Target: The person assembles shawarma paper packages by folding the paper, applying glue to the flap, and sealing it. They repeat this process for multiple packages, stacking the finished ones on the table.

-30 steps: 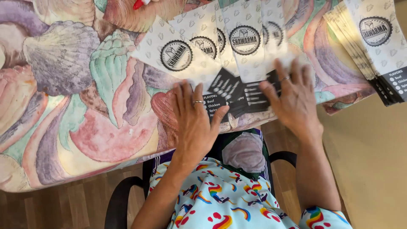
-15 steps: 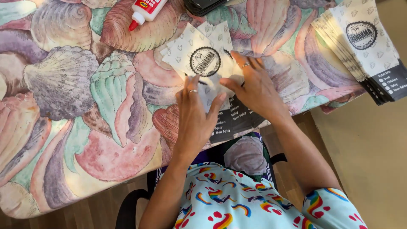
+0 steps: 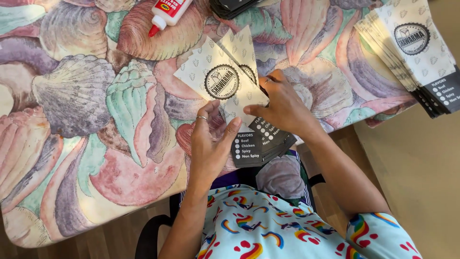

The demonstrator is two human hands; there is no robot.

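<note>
Meanwhile, the left hand [image 3: 211, 144] and right hand [image 3: 282, 108], flat on fanned paper sleeves [image 3: 225, 81] a second earlier, had gathered and gripped them, seemingly squared into one stack, over the table edge [image 3: 96, 144], glue bottle [image 3: 167, 12] now in view.

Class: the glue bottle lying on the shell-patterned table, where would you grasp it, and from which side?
Probably grip the glue bottle across its white body from above. It lies flat, red nozzle pointing down-left, so the broad body offers more hold than the narrow tip. Both hands are busy with the paper sleeves.
</note>
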